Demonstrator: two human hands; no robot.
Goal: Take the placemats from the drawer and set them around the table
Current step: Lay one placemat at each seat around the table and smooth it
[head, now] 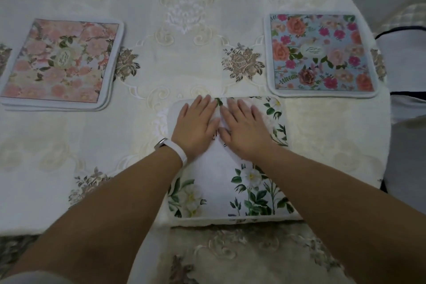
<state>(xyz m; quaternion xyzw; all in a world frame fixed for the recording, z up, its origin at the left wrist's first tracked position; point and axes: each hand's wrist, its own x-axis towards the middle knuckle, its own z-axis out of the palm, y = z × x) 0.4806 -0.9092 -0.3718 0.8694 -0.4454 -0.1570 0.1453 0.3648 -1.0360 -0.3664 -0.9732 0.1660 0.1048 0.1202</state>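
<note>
Two hands are pressing flat on the white-flowered placemat (219, 182) at lower centre of the frame, the left hand (196, 124) and the right hand (245, 128) lying side by side with fingers straight, gripping nothing. A pink placemat (62, 60) is lying at upper left and a blue placemat (322, 53) at upper right on the tablecloth (184, 64).

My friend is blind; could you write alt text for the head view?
The left hand and right hand press flat, side by side, on a white-flowered placemat on a cloth-covered table. A pink floral placemat lies to the left, a blue floral placemat to the right.
</note>
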